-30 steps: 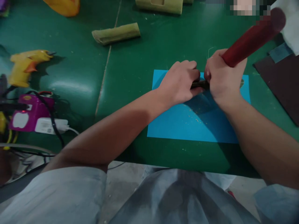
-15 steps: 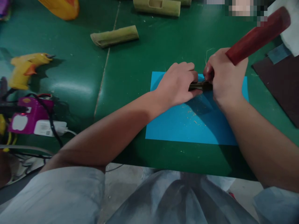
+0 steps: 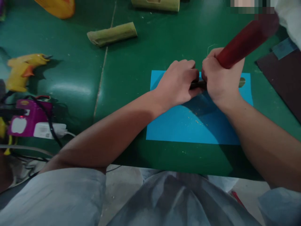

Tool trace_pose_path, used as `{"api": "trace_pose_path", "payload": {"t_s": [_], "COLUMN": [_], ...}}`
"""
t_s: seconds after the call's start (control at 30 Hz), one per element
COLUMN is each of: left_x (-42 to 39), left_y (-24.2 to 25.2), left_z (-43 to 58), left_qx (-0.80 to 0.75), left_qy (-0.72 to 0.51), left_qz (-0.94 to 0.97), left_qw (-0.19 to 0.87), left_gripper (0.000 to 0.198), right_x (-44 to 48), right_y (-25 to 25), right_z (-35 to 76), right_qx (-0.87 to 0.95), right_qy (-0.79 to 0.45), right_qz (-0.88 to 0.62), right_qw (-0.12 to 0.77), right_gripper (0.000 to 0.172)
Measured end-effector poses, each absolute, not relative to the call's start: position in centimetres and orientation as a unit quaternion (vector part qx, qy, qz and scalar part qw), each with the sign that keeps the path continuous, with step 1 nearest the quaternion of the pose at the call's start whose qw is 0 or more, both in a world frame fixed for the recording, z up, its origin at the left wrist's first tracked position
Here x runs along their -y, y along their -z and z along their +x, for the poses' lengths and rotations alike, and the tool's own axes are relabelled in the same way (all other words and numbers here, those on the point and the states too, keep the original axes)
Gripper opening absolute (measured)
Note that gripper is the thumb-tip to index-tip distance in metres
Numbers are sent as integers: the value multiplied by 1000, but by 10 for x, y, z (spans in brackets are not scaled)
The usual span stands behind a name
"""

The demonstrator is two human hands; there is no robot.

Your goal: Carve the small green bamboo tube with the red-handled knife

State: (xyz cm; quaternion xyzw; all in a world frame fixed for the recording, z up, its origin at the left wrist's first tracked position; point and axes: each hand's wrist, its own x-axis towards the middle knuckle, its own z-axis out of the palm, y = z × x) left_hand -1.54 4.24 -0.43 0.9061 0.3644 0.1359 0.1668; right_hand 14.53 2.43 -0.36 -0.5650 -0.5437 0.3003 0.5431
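My left hand [image 3: 176,82] is closed on a slim dark bamboo piece [image 3: 198,84], which lies crosswise over a blue sheet [image 3: 174,127]. The piece's far end sticks out beyond my right hand [image 3: 222,80]. That hand is wrapped round a tool with a thick red handle [image 3: 244,40], tilted up and to the right. Its working end is hidden beneath my fingers, so its kind does not show. Small pale shavings [image 3: 197,121] are scattered on the blue sheet below my hands.
A cut bamboo tube [image 3: 113,34] and a notched one [image 3: 156,4] lie towards the back. At the left are a yellow glue gun [image 3: 25,70], a purple power block [image 3: 30,116] and cables. A dark brown board [image 3: 282,78] lies right; a person's white sleeve shows behind it.
My right hand has slid left along the bamboo piece with the red-handled tool, baring the piece's right end. My left hand stays nearly in place. The view has shifted slightly.
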Motion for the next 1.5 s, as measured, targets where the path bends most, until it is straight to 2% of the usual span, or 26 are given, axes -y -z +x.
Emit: {"api": "trace_pose_path", "payload": {"t_s": [0.13, 0.27, 0.37, 0.47, 0.63, 0.9, 1.13, 1.3, 1.5], "left_x": [-42, -44, -44, -44, -44, -39, -36, -34, -33], "left_y": [3, 8, 12, 15, 14, 5, -1, -9, -9], "left_z": [-14, -15, -16, -17, -19, -14, -11, -6, -5], "left_qx": [-396, -394, -393, -387, -386, -398, -404, -425, -429], "left_qy": [-122, -139, -141, -152, -152, -108, -103, -63, -52], "left_qz": [901, 895, 896, 898, 898, 903, 899, 893, 894], "left_qw": [132, 152, 148, 142, 147, 123, 133, 132, 122], "left_gripper": [22, 16, 19, 20, 23, 27, 20, 23, 28], "right_x": [-28, -29, -26, -24, -26, -22, -25, -24, -24], "right_y": [5, 3, 2, 1, -1, 3, 9, 6, 3], "right_z": [148, 148, 150, 153, 151, 152, 148, 146, 143], "right_qx": [506, 475, 484, 499, 479, 515, 472, 467, 453], "right_qy": [-321, -328, -323, -344, -361, -358, -349, -335, -339], "right_qz": [-563, -539, -545, -543, -530, -527, -513, -468, -468], "right_qw": [569, 613, 604, 581, 599, 574, 627, 672, 679], "right_gripper": [59, 48, 45, 44, 45, 55, 58, 55, 51]}}
